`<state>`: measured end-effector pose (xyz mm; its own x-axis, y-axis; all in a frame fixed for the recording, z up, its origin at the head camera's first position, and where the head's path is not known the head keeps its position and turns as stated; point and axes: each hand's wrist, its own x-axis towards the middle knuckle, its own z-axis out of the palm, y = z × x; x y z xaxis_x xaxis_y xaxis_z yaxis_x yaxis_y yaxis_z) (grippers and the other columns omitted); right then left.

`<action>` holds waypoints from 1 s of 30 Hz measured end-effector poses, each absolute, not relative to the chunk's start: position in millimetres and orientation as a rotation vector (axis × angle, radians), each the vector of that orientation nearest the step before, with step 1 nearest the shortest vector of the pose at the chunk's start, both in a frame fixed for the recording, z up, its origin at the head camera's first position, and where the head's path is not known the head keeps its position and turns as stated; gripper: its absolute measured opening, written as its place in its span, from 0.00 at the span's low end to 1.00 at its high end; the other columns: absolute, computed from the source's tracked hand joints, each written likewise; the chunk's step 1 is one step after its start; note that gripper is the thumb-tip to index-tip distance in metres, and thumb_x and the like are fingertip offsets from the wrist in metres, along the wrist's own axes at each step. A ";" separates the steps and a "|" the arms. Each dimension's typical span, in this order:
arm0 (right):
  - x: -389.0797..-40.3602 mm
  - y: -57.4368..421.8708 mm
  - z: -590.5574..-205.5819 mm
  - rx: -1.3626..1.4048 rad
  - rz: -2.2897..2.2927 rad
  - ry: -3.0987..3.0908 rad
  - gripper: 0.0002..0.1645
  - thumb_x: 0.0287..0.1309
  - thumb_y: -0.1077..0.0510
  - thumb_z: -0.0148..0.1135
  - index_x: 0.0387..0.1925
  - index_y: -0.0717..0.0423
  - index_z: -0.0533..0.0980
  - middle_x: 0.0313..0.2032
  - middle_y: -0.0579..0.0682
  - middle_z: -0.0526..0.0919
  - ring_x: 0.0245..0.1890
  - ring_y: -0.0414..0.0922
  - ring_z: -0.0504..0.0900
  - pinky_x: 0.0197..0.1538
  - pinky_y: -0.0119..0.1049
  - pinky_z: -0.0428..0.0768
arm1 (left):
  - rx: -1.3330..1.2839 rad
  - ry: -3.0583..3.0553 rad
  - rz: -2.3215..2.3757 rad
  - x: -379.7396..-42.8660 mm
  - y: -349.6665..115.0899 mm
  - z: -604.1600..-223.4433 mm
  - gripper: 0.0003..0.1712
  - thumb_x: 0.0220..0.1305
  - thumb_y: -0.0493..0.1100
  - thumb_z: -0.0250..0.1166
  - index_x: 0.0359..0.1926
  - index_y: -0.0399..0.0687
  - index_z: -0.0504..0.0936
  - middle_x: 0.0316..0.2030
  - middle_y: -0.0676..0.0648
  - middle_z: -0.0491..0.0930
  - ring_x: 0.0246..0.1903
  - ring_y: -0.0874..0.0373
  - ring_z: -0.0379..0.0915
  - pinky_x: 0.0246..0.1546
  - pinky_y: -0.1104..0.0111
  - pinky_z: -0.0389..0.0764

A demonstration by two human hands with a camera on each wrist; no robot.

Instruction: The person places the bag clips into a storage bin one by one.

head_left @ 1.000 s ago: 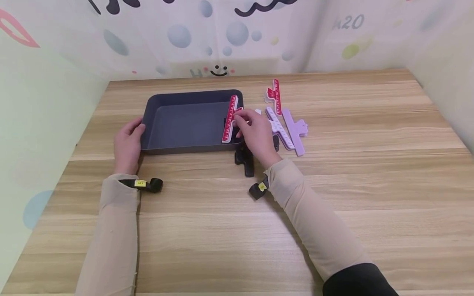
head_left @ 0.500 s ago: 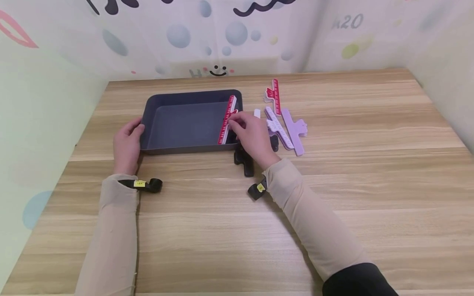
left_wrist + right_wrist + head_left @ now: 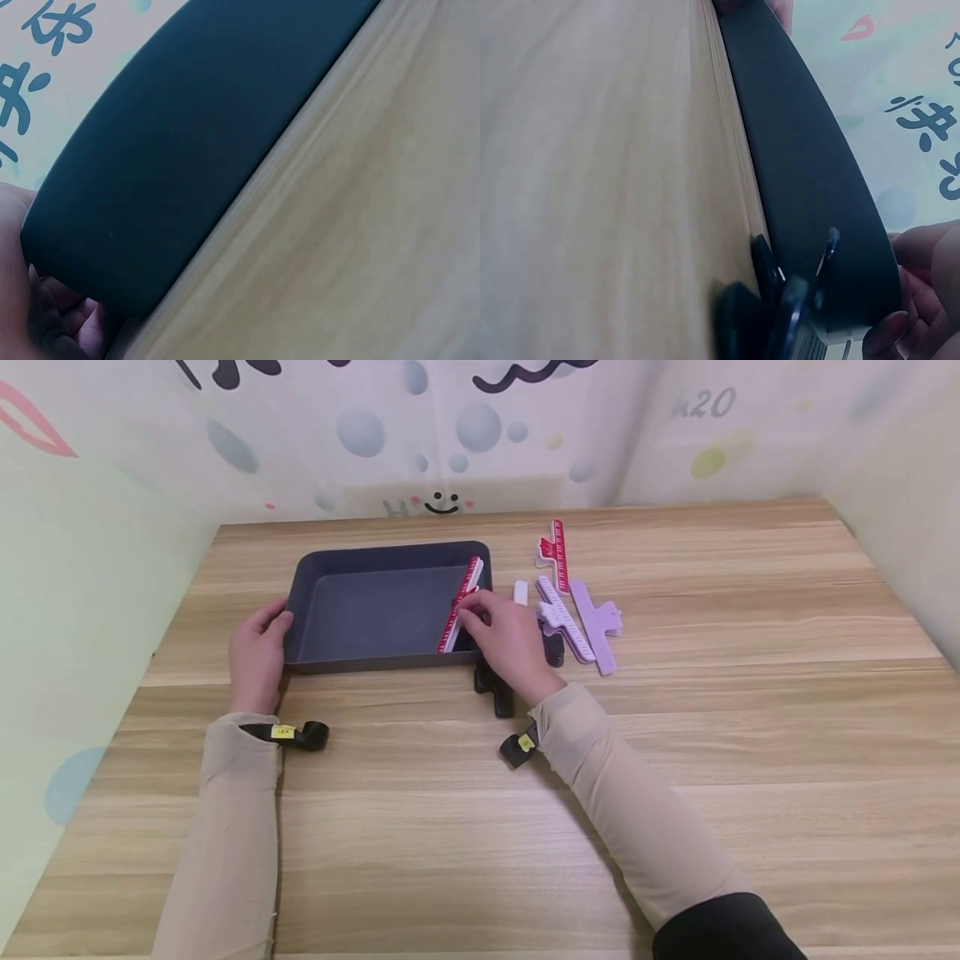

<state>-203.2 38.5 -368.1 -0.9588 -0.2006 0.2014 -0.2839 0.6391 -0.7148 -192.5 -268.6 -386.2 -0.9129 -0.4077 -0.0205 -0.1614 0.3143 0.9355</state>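
A dark grey rectangular tray (image 3: 375, 662) lies on the table. Its left end is gripped by my left hand (image 3: 257, 658), thumb near the rim; the left wrist view has curled fingers (image 3: 75, 319) against its corner. Inside the right end, my right hand (image 3: 510, 639) pinches a red-and-white bag clip (image 3: 468, 578) with a piano-key pattern. The clip stands tilted on edge, slanting along that end, its handle partly covered by the fingers. Something dark shows beside it in the tray, too hidden to name.
Right of the tray lie another red clip (image 3: 562, 560), a white-and-lilac clip (image 3: 573, 631), a purple clip (image 3: 597, 627) and a partly hidden white piece (image 3: 521, 592). A black clip (image 3: 502, 700) lies by the tray's front right corner. Another black piece (image 3: 554, 650) shows beside the right hand.
My right hand has shifted slightly left and toward me with the red clip, which has turned more onto its edge. The left hand and tray have stayed put.
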 end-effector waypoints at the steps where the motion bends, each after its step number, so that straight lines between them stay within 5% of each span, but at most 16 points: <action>1: -203.2 38.6 -368.1 0.409 1.225 -2.754 0.10 0.57 0.49 0.57 0.40 0.44 0.78 0.36 0.39 0.81 0.30 0.35 0.72 0.33 0.29 0.71 | 0.520 -2.359 -1.641 -192.8 -268.6 -386.2 0.21 0.63 0.51 0.53 0.56 0.55 0.73 0.57 0.53 0.69 0.54 0.65 0.60 0.58 0.70 0.58; 19: -204.5 39.0 -368.0 0.381 1.271 -2.801 0.10 0.57 0.49 0.56 0.40 0.43 0.78 0.35 0.39 0.79 0.28 0.37 0.71 0.32 0.30 0.71 | 0.523 -2.374 -1.634 -191.5 -268.2 -384.7 0.21 0.64 0.51 0.52 0.57 0.55 0.72 0.58 0.54 0.68 0.56 0.65 0.59 0.59 0.70 0.57; 30: -211.3 54.6 -366.2 0.427 1.710 -2.749 0.10 0.59 0.48 0.54 0.41 0.43 0.77 0.33 0.40 0.79 0.33 0.41 0.75 0.37 0.34 0.75 | 0.517 -2.389 -1.617 -190.9 -267.5 -384.1 0.22 0.64 0.52 0.52 0.57 0.55 0.72 0.58 0.54 0.68 0.57 0.64 0.59 0.59 0.69 0.57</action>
